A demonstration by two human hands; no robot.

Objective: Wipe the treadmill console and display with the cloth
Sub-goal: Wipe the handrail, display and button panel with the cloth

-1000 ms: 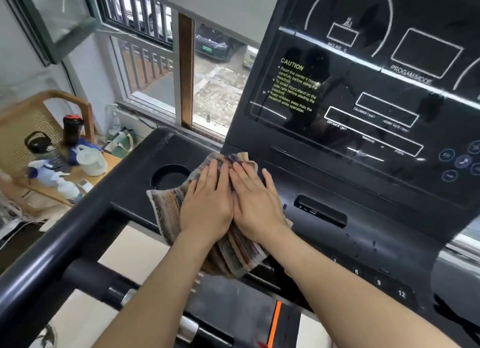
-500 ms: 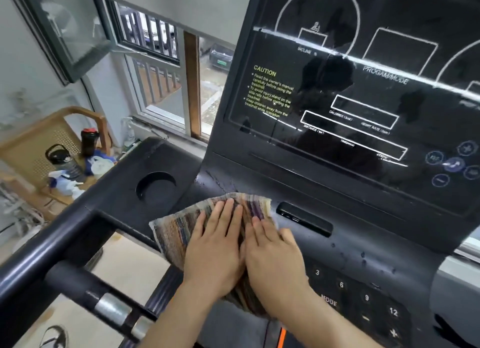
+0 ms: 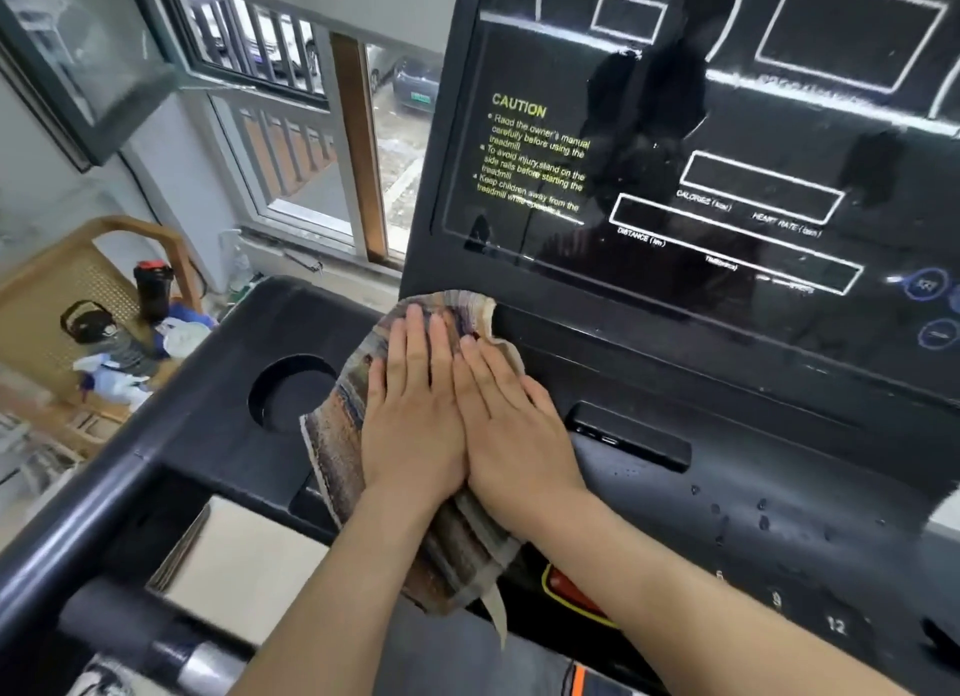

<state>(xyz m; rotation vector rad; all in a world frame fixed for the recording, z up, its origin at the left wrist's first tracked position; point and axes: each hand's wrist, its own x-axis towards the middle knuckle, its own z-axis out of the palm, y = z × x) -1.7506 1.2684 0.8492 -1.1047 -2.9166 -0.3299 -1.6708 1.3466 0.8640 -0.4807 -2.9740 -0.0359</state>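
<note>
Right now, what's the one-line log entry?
left hand: flat on multicoloured striped cloth | right hand: flat on cloth | cloth: on black plastic treadmill console

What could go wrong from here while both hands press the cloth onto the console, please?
The droplets sit on the console beside the port slot; wiping that way could push water into it. The cloth under the left hand and right hand trails a loose tail near the red tab and might snag it.

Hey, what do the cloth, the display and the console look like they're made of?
Cloth: soft woven fabric, striped; it creases and drapes. Display: glossy black glass or acrylic, cannot tell which; it mirrors a silhouette. Console: likely moulded plastic, matte black; dull sheen, droplets sitting on it.
</note>
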